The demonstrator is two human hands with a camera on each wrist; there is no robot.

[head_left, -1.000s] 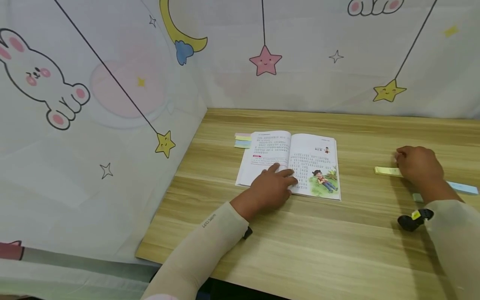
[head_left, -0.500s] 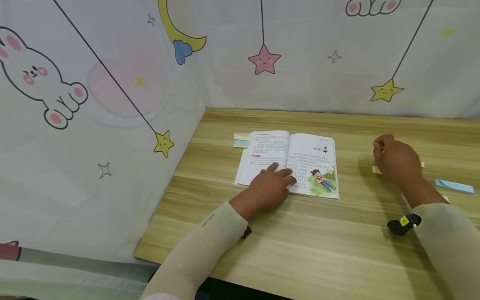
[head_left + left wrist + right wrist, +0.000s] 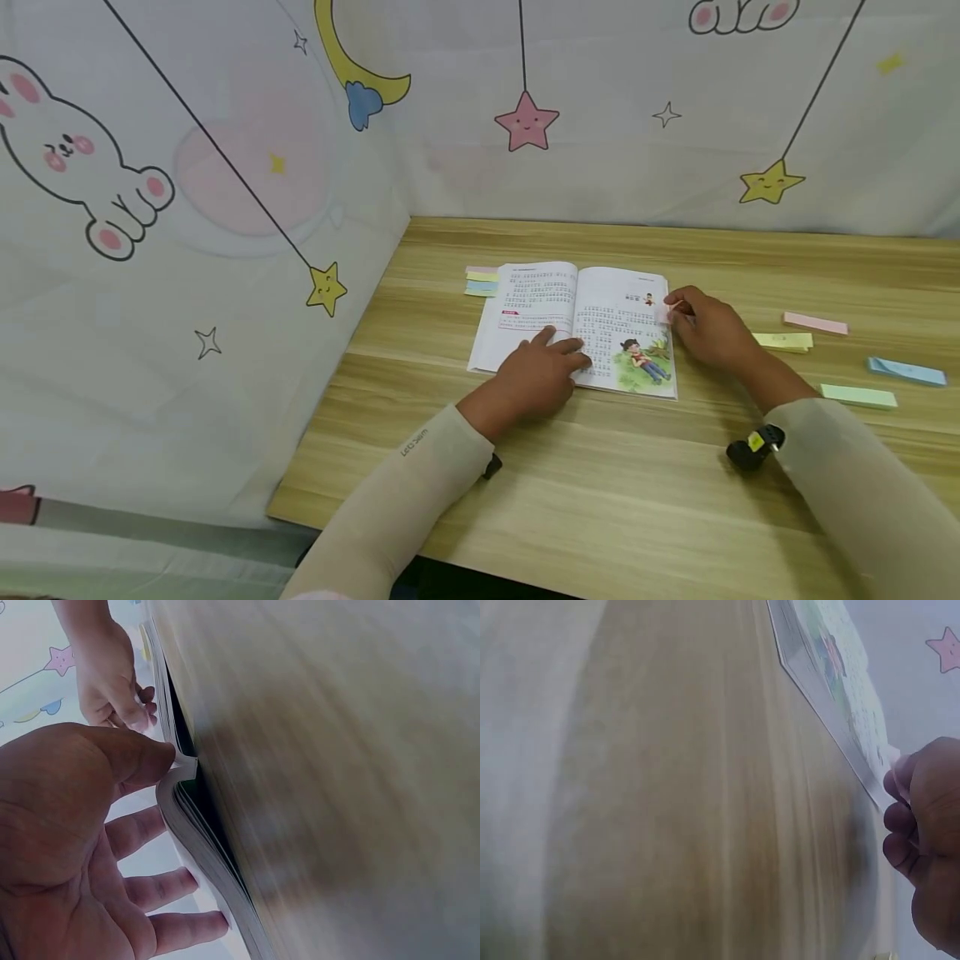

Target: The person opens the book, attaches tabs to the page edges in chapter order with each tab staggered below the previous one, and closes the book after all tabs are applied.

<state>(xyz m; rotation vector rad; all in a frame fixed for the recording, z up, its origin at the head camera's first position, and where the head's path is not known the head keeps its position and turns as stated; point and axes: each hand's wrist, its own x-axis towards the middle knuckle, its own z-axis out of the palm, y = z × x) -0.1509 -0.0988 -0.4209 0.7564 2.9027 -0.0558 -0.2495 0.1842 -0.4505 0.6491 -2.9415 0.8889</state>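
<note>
An open book (image 3: 536, 292) with printed text and a colour drawing lies on the table. My left hand (image 3: 542, 375) rests across its lower middle with fingers spread on the pages; in the left wrist view the thumb (image 3: 154, 756) presses at the bottom edge near the spine. At the right page's outer edge, my right hand (image 3: 708, 329) pinches a small pale pink sticky tab (image 3: 663, 313) between thumb and fingertips. The tab overlaps the page margin, and its far part is hidden by the fingers. Sticky tabs (image 3: 482, 285) in several colours stick out from the book's upper left edge.
Right of the book lie a pink sticky-note strip (image 3: 816, 323), a yellow strip (image 3: 783, 342), a blue strip (image 3: 907, 372) and a green strip (image 3: 858, 396). A cartoon-printed wall covering (image 3: 600, 183) borders the table (image 3: 600, 483) behind and at left.
My right hand has moved left from the sticky-note strips to the book's right edge, uncovering the strips. The left hand has stayed on the book.
</note>
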